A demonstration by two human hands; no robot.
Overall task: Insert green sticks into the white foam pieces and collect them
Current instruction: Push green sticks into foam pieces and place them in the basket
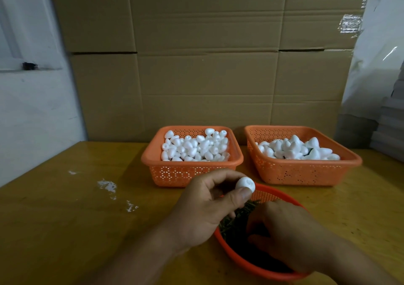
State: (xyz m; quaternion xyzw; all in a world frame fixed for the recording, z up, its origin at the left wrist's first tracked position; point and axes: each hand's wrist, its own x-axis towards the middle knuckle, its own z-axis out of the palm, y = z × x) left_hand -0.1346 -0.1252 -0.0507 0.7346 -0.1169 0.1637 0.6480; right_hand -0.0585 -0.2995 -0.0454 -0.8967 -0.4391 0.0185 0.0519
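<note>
Yellow-brown tabletop (65, 219) with white crumbs (107, 185); stacked cardboard boxes (207, 55) behind; white wall (32, 110) left; plastic sheet (376, 55) right.

My right hand (288, 234) covers the middle of the round red basket (258, 265), and its fingertips sink out of sight among the green sticks (238, 217); I cannot tell whether they grip one. The sticks read as a dark, blurred heap, no single stick distinct. My left hand (205, 204) hides the basket's near-left rim, and its thumb masks part of the foam piece (246, 183) it pinches. Both forearms are cut off by the bottom edge. In the right orange basket (306, 171), something dark shows between the foam pieces (299, 150), too small to identify.
</note>
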